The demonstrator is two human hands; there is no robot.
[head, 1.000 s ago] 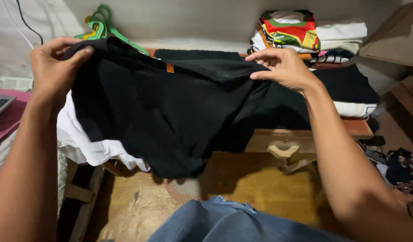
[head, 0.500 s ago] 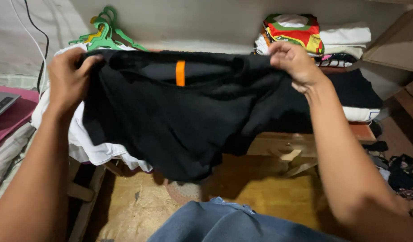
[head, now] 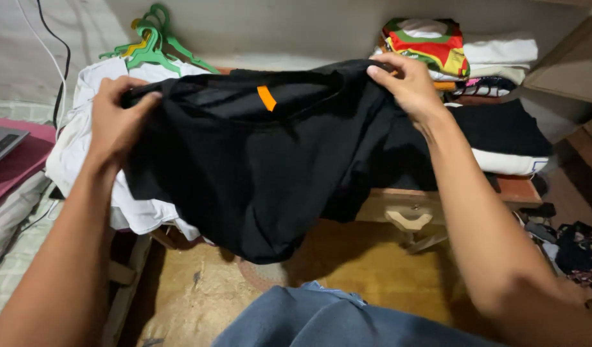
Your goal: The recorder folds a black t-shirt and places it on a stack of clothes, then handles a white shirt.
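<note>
Left hand (head: 119, 122) pinches one shoulder of black T-shirt (head: 257, 167), fingers closed on fabric. Right hand (head: 408, 83) clamps opposite shoulder, thumb under, fingers over. Shirt held spread between both grips, above wooden table (head: 437, 199), lower part hanging toward floor. Orange neck tag (head: 266, 98) midway between grips, just under collar. White garment (head: 84, 148) bunched below and behind left grip. Green hangers (head: 151, 45) beyond left grip. Folded clothes stack (head: 463, 54) just behind right grip. Laptop (head: 0, 142) far left of left grip.
</note>
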